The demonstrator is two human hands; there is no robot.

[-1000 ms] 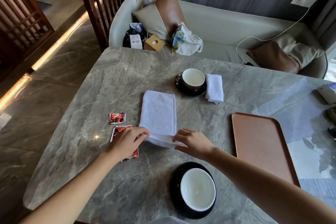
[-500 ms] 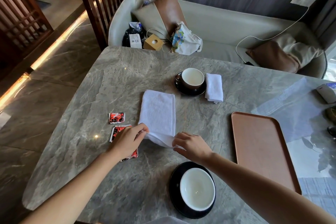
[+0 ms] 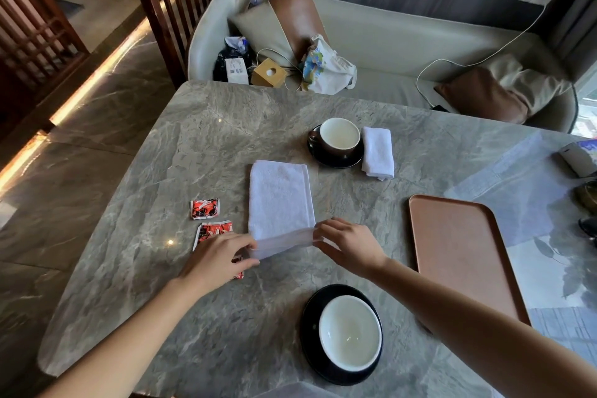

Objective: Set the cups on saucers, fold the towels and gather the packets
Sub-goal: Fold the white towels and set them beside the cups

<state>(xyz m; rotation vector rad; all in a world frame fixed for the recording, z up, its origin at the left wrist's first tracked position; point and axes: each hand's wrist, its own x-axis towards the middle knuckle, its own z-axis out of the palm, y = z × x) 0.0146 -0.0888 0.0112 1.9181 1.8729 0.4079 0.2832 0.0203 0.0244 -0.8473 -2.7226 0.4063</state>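
Lifted since a moment ago, the towel [image 3: 279, 200] at the table's [image 3: 226, 139] middle now has its near edge raised and blurred between left hand [image 3: 219, 255] and right hand [image 3: 350, 244]. The left hand hides part of one packet [image 3: 213, 231] toward the left edge, and the blur makes the fingertips hard to read. Each hand pinches a near corner of the towel, fingers curled on the cloth.

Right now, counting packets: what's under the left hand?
A red packet lies partly under the left hand, which pinches the towel. Its far end shows; the rest is hidden.
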